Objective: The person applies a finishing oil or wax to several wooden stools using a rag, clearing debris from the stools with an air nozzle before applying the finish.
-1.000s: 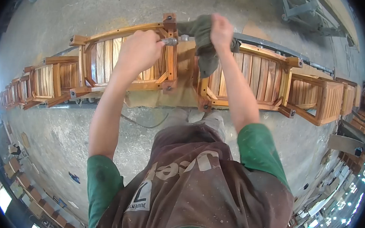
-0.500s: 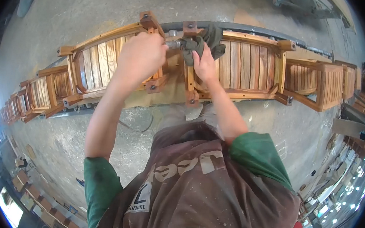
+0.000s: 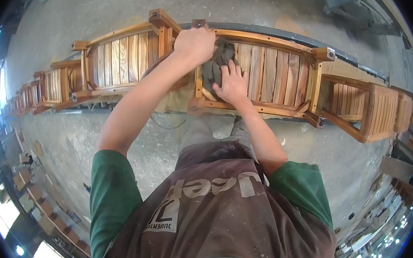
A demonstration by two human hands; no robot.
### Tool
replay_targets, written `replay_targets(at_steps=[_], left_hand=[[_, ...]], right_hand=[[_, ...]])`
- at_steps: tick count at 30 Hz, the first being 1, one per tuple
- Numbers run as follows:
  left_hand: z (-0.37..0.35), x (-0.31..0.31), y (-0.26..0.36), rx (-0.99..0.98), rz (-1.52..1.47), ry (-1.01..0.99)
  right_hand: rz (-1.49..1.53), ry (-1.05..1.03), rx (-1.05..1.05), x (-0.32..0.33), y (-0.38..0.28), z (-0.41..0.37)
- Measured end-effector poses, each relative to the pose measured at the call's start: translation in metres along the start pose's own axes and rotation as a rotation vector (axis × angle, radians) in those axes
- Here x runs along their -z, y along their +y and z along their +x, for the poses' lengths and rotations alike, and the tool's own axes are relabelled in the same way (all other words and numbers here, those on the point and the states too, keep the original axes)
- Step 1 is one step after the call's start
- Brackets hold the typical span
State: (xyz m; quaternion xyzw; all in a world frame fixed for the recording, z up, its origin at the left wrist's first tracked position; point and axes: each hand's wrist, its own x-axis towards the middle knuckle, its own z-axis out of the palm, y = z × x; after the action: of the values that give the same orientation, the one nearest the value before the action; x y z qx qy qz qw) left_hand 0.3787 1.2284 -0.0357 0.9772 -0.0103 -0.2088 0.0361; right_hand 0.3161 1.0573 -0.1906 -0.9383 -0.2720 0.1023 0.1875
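My left hand (image 3: 193, 45) is closed in a fist at the near-left corner of a slatted wooden furniture piece (image 3: 274, 71), beside its leg end (image 3: 199, 23). What it grips is hidden behind the knuckles. With fingers spread, my right hand (image 3: 232, 85) rests at the edge of a crumpled dark cloth (image 3: 223, 55). That cloth lies over the left slats of the same piece. To the left stands a second slatted piece (image 3: 122, 57), its wooden post (image 3: 164, 21) sticking up near my left wrist.
More slatted wooden pieces run off to the left (image 3: 52, 90) and right (image 3: 380, 113) in a line. A dark rail (image 3: 291, 36) passes behind them. Concrete floor (image 3: 143, 129) lies below. A metal frame (image 3: 345, 1) stands at the upper right.
My left hand has moved right, and the metallic piece at its fingers is now hidden. My right hand has loosened and spread over the cloth, which now lies lower on the slats.
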Motion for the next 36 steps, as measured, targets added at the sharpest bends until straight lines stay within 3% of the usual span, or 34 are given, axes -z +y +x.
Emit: replay_targets(at_steps=[1, 3, 6, 8, 10, 12, 13, 15, 17, 20, 21, 23, 26, 28, 32, 34, 36], left_hand=[[0.000, -0.002, 0.002, 0.014, 0.004, -0.007], [0.003, -0.008, 0.005, 0.056, 0.026, 0.102], [0.011, -0.009, 0.004, 0.097, 0.013, 0.068], [0.010, -0.016, 0.008, 0.081, 0.075, 0.124], [0.006, -0.022, 0.007, 0.070, 0.080, 0.055], [-0.007, -0.014, 0.007, 0.058, 0.017, -0.013], [-0.023, -0.008, 0.011, 0.053, 0.010, -0.016], [-0.059, 0.000, 0.022, -0.030, -0.067, -0.213], [-0.086, -0.019, 0.033, -0.053, -0.025, -0.340], [-0.109, -0.052, 0.046, -0.152, 0.054, -0.196], [-0.111, -0.064, 0.047, -0.128, 0.025, -0.165], [-0.112, -0.062, 0.045, -0.137, 0.011, -0.131], [-0.107, -0.044, 0.041, -0.160, 0.006, -0.046], [-0.103, -0.041, 0.038, -0.064, 0.032, -0.116], [-0.089, -0.067, 0.028, -0.121, 0.027, -0.136], [-0.087, -0.072, 0.033, -0.141, 0.054, -0.106], [-0.089, -0.064, 0.040, -0.185, 0.065, -0.090]], right_hand=[[0.011, -0.006, 0.010, 0.003, 0.005, 0.001], [0.238, -0.265, -0.123, 0.006, 0.016, 0.011], [0.400, 0.261, -0.115, -0.002, 0.005, 0.052], [0.373, 0.210, -0.288, 0.005, -0.011, 0.088], [0.370, 0.105, -0.380, -0.001, -0.016, 0.077], [0.081, 0.039, 0.034, 0.001, 0.005, 0.054], [0.076, 0.034, 0.028, 0.005, 0.018, 0.042], [-0.024, -0.121, 0.245, 0.012, 0.036, 0.018], [0.002, -0.189, 0.193, 0.016, 0.025, 0.007], [0.266, -0.196, -0.022, 0.005, -0.009, 0.016], [0.204, -0.156, 0.031, 0.006, -0.016, 0.013], [0.164, -0.279, 0.114, 0.018, -0.007, 0.008], [0.016, -0.234, 0.167, 0.030, 0.038, -0.023], [-0.066, -0.304, -0.059, 0.049, 0.065, -0.036], [-0.133, 0.016, -0.377, 0.059, 0.083, -0.047], [-0.110, 0.036, -0.302, 0.046, 0.052, -0.039], [0.216, 0.011, -0.016, 0.016, 0.034, -0.031]])
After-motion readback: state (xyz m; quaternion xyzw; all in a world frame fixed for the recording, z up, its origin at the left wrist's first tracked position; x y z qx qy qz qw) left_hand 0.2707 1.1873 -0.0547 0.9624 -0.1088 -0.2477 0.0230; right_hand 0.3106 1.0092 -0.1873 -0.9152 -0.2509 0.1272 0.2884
